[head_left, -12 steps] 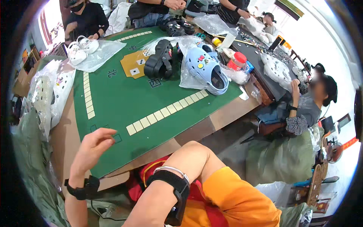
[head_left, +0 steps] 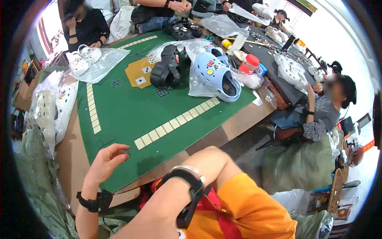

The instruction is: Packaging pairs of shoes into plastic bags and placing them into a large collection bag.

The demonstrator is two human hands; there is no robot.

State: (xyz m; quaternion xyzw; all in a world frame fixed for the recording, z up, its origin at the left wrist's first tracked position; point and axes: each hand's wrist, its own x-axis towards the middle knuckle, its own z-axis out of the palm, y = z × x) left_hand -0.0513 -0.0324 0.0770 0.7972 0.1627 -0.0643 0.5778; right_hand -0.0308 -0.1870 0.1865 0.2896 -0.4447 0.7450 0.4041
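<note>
My left hand (head_left: 106, 162) hovers over the near left corner of the green mat (head_left: 113, 111), empty, its fingers loosely bent and the thumb apart. My right wrist (head_left: 193, 172), with a bracelet and a black strap, lies by my bent knee (head_left: 215, 159); the fingers of that hand do not show. Farther off on the mat stand a black clog (head_left: 165, 67) and a light blue clog (head_left: 211, 71) with small charms, partly on clear plastic. Neither hand touches them.
Bagged white clogs (head_left: 65, 97) lie at the table's left edge, white clogs (head_left: 79, 63) on plastic at far left. A red-lidded jar (head_left: 250, 63) stands beside the blue clog. Several people sit or stand around. A dark side table (head_left: 262, 49) carries scattered small pieces.
The whole view has shifted slightly. My left hand stays over the same mat corner, still empty. The person at far left now has a hand raised to the head.
</note>
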